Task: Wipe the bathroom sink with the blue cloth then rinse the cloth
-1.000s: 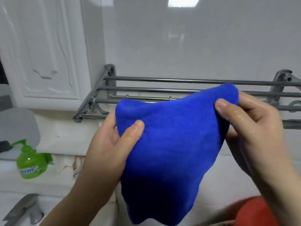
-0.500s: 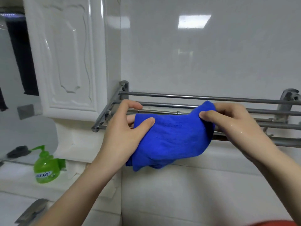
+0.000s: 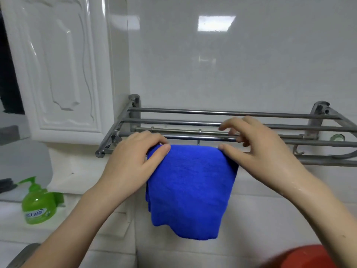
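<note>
1. The blue cloth (image 3: 191,190) hangs folded over the front bar of the metal towel rack (image 3: 212,113) at the centre of the frame. Its lower edge hangs free against the white wall.
2. The left hand (image 3: 133,157) pinches the cloth's upper left corner, with the thumb on the front and the fingers curled over the top.
3. The right hand (image 3: 257,149) lays its thumb on the upper right corner. Its fingers are spread loosely above the rack bars, not closed on the cloth.
4. Water drops shine on the right forearm and the sink is out of view, so this looks like hanging up the cloth after rinsing it.
5. The next move probably calls for smoothing the top edge evenly along the bar, then letting go with both hands without dragging the cloth off.
6. A green soap bottle (image 3: 37,207) stands on the worktop at lower left.
</note>
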`<move>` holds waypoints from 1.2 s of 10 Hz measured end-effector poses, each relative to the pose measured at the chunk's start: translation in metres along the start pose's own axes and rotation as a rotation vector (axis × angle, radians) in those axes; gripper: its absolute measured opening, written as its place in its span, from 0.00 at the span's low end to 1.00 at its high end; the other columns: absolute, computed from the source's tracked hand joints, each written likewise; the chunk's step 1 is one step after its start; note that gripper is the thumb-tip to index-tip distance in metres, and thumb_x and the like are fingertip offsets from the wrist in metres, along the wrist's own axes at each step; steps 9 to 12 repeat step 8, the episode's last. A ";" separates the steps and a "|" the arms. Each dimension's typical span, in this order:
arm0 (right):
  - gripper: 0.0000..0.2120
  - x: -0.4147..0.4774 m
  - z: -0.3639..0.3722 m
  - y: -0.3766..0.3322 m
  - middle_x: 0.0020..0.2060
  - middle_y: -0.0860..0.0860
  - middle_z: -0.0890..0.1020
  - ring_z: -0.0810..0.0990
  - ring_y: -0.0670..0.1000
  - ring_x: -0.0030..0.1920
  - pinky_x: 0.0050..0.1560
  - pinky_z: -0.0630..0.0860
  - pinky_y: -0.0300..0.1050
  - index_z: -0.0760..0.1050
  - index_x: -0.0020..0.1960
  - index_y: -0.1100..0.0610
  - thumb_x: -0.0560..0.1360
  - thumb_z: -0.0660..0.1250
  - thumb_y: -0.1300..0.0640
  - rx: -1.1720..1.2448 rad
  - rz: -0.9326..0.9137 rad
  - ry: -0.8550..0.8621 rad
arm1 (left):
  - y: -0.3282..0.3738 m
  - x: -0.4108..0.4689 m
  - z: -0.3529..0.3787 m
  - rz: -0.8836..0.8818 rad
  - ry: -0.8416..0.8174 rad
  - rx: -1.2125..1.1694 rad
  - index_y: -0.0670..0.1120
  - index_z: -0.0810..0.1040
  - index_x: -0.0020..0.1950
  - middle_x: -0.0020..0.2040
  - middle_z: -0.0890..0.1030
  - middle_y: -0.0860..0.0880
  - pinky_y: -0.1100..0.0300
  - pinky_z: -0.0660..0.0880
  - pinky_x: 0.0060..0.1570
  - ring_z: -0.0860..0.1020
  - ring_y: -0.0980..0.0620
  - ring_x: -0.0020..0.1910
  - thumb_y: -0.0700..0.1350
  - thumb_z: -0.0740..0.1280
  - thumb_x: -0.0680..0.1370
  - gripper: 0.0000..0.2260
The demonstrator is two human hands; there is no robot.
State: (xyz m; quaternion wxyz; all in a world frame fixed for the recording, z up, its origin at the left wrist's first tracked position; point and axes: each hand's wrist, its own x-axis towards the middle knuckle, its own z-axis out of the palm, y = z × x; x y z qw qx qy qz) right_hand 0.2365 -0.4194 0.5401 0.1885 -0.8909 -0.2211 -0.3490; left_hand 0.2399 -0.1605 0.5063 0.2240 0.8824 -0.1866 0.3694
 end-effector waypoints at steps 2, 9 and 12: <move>0.09 -0.006 0.011 0.009 0.45 0.36 0.84 0.80 0.40 0.49 0.49 0.78 0.44 0.83 0.51 0.45 0.74 0.67 0.47 0.197 -0.075 -0.132 | -0.007 0.001 0.003 0.046 0.023 -0.118 0.57 0.82 0.49 0.42 0.81 0.62 0.70 0.68 0.48 0.75 0.61 0.47 0.57 0.61 0.75 0.12; 0.16 -0.007 -0.004 0.002 0.49 0.35 0.81 0.77 0.33 0.51 0.52 0.72 0.29 0.80 0.56 0.45 0.76 0.61 0.39 0.130 -0.118 0.008 | -0.003 0.013 -0.015 0.043 -0.009 -0.014 0.59 0.80 0.54 0.47 0.80 0.61 0.61 0.73 0.49 0.76 0.62 0.49 0.59 0.60 0.76 0.13; 0.16 -0.007 -0.004 0.002 0.49 0.35 0.81 0.77 0.33 0.51 0.52 0.72 0.29 0.80 0.56 0.45 0.76 0.61 0.39 0.130 -0.118 0.008 | -0.003 0.013 -0.015 0.043 -0.009 -0.014 0.59 0.80 0.54 0.47 0.80 0.61 0.61 0.73 0.49 0.76 0.62 0.49 0.59 0.60 0.76 0.13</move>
